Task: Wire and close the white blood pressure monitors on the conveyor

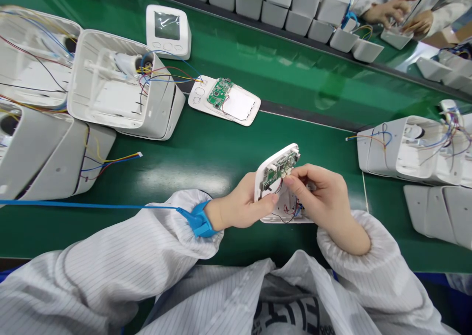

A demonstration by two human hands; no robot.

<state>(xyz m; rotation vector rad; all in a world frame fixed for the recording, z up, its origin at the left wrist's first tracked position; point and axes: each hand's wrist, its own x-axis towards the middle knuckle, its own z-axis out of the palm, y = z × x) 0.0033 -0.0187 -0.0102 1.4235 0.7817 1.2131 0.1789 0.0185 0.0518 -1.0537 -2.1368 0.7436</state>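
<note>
In the head view my left hand [246, 203] grips a white plastic front cover [260, 173] by its edge, tilted up, thumb on its inner side. A green circuit board [279, 170] is fixed inside that cover. My right hand [322, 191] pinches at the board's lower edge with thumb and forefinger; the small part between the fingertips, perhaps a wire connector, is too hidden to tell. Below, a white housing [287, 220] lies on the green table with thin red, blue and black wires inside. A blue wrist strap [202, 220] circles my left wrist.
White housings with loose wires stand at the left [110, 99] and right [398, 148]. Beyond my hands lie another cover with its board [220, 93] and a monitor with a screen [168, 30]. Across a dark rail, white shells [275, 13] stand in rows near a co-worker's hands [396, 17].
</note>
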